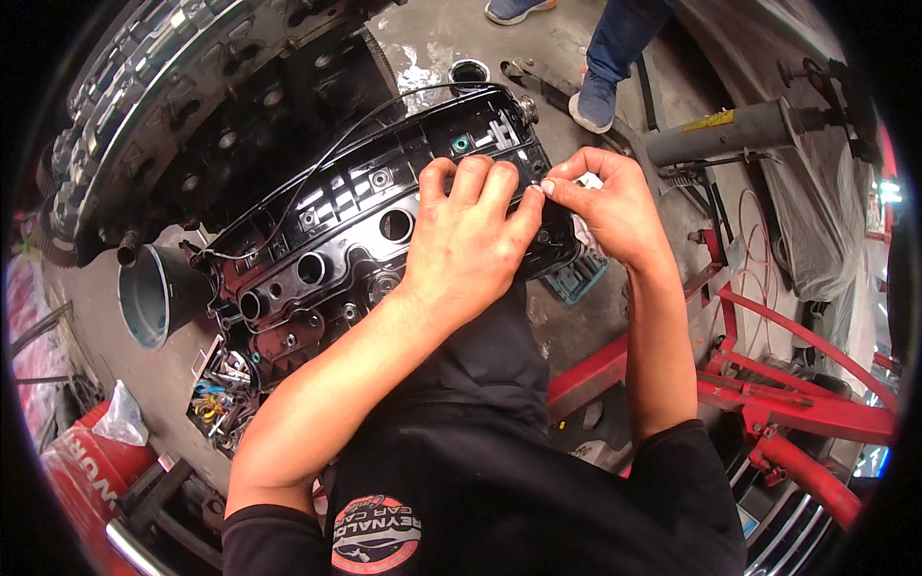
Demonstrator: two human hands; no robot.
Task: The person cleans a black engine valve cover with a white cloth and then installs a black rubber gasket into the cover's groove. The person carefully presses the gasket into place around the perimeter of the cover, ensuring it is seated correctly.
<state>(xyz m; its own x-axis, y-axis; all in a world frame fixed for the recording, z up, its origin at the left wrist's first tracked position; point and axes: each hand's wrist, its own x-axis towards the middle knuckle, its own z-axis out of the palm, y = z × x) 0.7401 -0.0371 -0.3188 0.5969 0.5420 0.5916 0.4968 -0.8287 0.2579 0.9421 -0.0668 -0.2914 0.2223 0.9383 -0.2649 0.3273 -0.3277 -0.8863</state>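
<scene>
A black engine valve cover (360,213), with round openings and ribs, lies tilted in front of my body. My left hand (468,226) is on its right part, fingers curled over it and thumb stretched toward the right end. Beside that thumb, my right hand (603,197) pinches thumb and forefinger together at the cover's right end. What lies between these fingertips is too small to make out. Some white material shows behind the right fingers. A thin black cord-like strip (331,149) runs loosely over the cover from its far right end to its left end.
A large metal engine part (182,96) stands at far left, above a grey funnel-shaped container (158,298). Tools fill a tray (206,379) at lower left. Red metal stand bars (797,408) are at right. Another person's shoe (594,104) stands beyond the cover.
</scene>
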